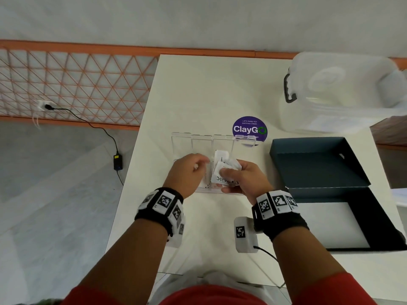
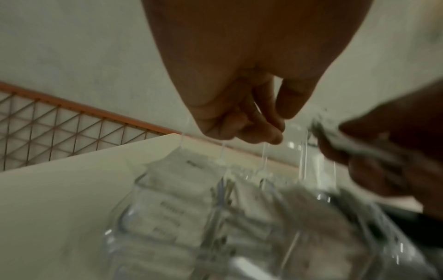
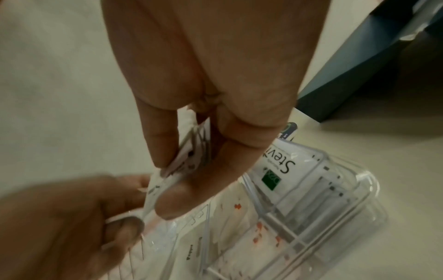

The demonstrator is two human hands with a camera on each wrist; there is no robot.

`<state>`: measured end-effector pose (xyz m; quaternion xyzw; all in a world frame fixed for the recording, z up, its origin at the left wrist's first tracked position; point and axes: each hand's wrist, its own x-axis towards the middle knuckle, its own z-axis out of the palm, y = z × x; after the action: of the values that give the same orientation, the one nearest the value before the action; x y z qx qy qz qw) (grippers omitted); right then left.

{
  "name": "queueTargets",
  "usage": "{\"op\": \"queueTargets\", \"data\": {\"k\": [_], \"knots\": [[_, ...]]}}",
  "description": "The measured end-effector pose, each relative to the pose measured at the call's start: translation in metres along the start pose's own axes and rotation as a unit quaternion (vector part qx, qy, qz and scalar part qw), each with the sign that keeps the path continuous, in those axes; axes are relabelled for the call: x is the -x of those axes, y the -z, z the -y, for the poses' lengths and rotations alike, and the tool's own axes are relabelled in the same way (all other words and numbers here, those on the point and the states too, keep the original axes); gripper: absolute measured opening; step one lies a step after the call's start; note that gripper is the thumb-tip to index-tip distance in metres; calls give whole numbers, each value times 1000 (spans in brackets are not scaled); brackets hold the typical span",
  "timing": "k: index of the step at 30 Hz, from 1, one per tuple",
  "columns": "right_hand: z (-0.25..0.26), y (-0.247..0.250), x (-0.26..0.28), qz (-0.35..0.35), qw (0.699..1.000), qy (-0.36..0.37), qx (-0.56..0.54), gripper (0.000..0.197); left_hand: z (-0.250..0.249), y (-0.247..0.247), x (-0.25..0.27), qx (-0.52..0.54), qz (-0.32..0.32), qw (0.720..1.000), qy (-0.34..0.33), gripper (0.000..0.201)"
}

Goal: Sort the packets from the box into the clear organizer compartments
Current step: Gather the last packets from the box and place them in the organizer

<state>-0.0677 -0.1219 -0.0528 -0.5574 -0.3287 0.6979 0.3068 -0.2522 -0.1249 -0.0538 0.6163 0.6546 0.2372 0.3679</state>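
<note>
Your right hand (image 1: 246,179) fingers pinch a bunch of packets (image 1: 224,170) over the clear organizer (image 1: 201,143). Your left hand (image 1: 187,172) fingers pinch one. Pull hard and others may spill out.

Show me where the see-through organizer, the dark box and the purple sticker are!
organizer (image 1: 201,143): head view, on a far empty compartment's clear wall.
box (image 1: 319,168): head view, on the bare dark floor of its tray.
sticker (image 1: 248,128): head view, on the white lettering at its middle.
</note>
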Motion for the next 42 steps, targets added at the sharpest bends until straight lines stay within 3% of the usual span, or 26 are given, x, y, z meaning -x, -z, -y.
{"op": "queueTargets", "data": {"k": [2, 5, 8, 13, 17, 23, 26, 30, 35, 38, 40, 42], "knots": [[0, -4, 0, 21, 997, 5, 70, 11, -13, 9, -1, 113, 9, 993, 21, 12], [2, -13, 2, 49, 990, 23, 134, 7, -23, 17, -2, 146, -19, 989, 6, 12], [3, -10, 2, 10, 997, 35, 70, 7, -20, 23, -1, 179, -57, 982, 20, 15], [8, -2, 3, 17, 999, 43, 21, 21, -15, 26, 6, 188, -38, 981, 23, 17], [5, -3, 5, 32, 998, 19, 43, 9, -14, 26, 7, 182, -46, 982, 22, 21], [1, 4, 12, 5, 999, 35, -39, 16, -6, 17, 6, 1, -72, 997, 10, 25], [4, 6, 14, 11, 998, 24, -53, 22, -3, 5, 7, -79, -48, 996, -14, 29], [10, 8, 16, 31, 999, 15, -42, 23, 1, -7, -1, -265, 2, 964, -29, 28], [8, 8, 16, 48, 996, 0, -71, 25, 3, -21, -1, -345, 21, 937, -52, 30], [6, 13, 14, 57, 994, -14, -92, 34, 5, -19, 4, -259, -24, 964, -55, 24], [5, 15, 11, 52, 994, -17, -98, 38, 0, -13, 8, -108, -36, 993, -33, 16], [4, 15, 8, 46, 994, -13, -102, 38, -9, -7, 11, 54, 6, 999, 5, 7]]}}
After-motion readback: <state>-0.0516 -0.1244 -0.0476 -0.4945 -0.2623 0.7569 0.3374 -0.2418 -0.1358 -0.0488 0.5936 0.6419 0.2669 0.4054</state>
